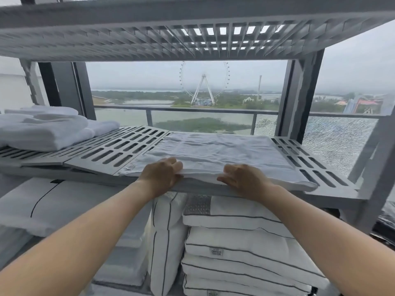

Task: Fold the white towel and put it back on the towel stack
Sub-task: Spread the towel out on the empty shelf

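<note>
While both hands grip the white towel (pixel 215 152), the towel stack (pixel 44 129) sits left.

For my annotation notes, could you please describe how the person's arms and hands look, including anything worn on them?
Both forearms are bare up to the bottom edge of the picture: no sleeves show. The left hand and right hand carry no gloves, and no rings, watch or bracelets are visible. No markings show on either arm.

head-height view, forward and down, close over shelf (pixel 119 150)
</note>
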